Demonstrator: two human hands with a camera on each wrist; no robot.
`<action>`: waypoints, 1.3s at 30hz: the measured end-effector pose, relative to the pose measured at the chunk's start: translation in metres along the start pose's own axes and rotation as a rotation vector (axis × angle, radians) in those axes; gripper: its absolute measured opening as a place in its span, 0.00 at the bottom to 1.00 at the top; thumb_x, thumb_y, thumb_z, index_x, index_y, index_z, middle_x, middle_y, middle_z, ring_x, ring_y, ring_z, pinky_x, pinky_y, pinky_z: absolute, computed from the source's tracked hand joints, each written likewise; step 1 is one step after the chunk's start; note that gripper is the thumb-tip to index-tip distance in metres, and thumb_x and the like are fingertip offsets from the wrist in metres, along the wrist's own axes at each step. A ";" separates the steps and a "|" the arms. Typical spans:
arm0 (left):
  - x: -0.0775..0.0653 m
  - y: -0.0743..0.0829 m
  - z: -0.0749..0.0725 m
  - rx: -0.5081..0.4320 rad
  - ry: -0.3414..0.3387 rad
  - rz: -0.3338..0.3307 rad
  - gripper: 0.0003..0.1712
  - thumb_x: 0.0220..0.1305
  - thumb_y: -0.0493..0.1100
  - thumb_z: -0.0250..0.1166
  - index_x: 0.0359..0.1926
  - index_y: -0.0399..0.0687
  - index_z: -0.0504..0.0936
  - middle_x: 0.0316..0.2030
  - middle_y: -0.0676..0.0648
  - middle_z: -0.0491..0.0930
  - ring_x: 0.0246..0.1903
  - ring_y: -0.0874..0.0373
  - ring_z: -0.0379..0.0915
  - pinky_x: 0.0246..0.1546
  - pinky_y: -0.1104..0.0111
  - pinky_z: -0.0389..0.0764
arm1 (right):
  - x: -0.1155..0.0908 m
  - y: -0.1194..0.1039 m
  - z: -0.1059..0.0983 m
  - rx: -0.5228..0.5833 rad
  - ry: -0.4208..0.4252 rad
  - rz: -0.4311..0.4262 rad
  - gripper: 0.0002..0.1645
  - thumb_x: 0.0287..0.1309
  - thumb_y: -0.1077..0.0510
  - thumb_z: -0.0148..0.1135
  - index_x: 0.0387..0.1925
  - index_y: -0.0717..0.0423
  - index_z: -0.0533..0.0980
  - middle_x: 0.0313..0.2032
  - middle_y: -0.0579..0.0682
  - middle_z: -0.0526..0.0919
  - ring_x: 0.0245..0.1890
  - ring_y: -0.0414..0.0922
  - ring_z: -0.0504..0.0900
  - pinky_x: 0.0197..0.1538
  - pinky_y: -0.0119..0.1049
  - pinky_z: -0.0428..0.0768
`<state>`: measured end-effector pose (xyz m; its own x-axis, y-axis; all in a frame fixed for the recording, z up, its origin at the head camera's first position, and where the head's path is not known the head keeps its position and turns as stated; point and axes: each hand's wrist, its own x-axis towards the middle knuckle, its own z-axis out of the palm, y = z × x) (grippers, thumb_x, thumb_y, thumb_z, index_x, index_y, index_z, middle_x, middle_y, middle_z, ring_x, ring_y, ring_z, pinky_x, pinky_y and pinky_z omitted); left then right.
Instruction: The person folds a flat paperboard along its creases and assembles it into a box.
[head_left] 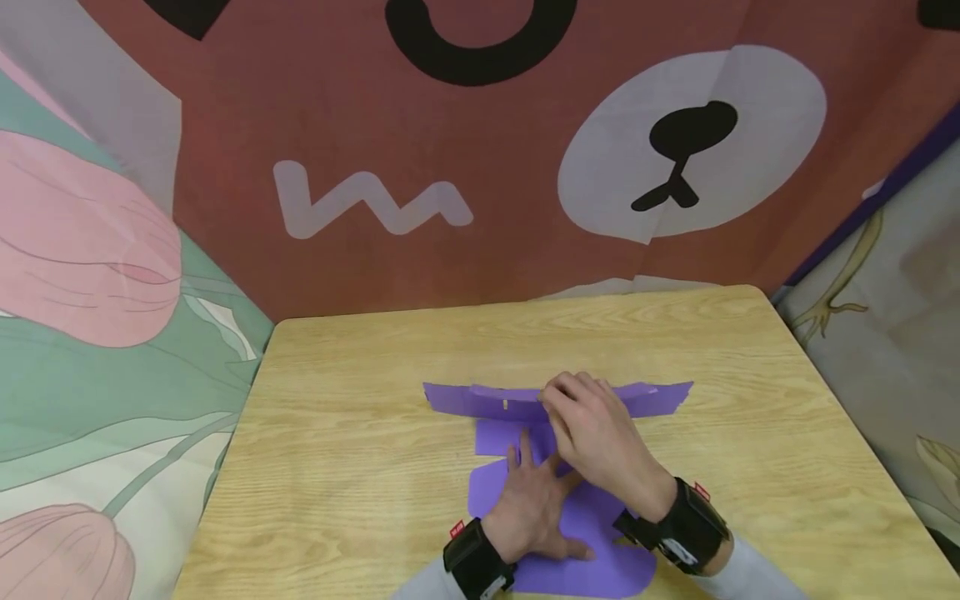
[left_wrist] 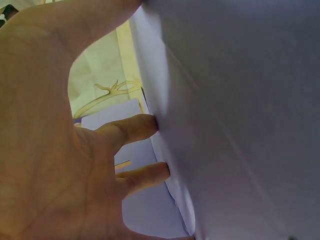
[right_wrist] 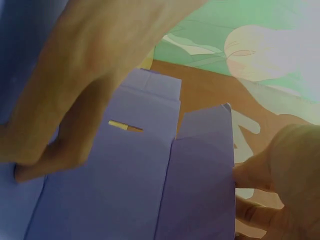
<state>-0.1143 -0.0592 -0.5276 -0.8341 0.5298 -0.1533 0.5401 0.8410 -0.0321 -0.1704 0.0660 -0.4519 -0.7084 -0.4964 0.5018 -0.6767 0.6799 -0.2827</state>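
Note:
A purple folding-box blank, made of thin card, lies on the table with its far panel standing up along a crease. Spread fingers of my left hand press flat on its near part. At the far panel, my right hand pinches the upper edge with curled fingers. In the right wrist view, the right fingers meet the edge of a folded strip, beside a panel with a small slot. The left wrist view has the left hand with its fingertips against the card.
The wooden table extends around the card on both sides. Behind it hangs a brown cloth with a bear face. A flower-patterned cloth hangs at the left, and a pale printed cloth at the right.

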 end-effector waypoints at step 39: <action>-0.003 0.001 0.006 -0.037 -0.007 -0.007 0.60 0.28 0.88 0.44 0.66 0.82 0.37 0.70 0.53 0.37 0.61 0.26 0.36 0.56 0.38 0.49 | -0.013 0.040 0.017 0.257 -0.219 -0.073 0.23 0.52 0.52 0.63 0.53 0.43 0.74 0.59 0.48 0.68 0.60 0.47 0.62 0.59 0.51 0.53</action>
<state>-0.1105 -0.0604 -0.5336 -0.8372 0.5231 -0.1596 0.5295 0.8483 0.0030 -0.1917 0.0904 -0.4836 -0.6637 -0.6617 0.3489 -0.7359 0.4940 -0.4630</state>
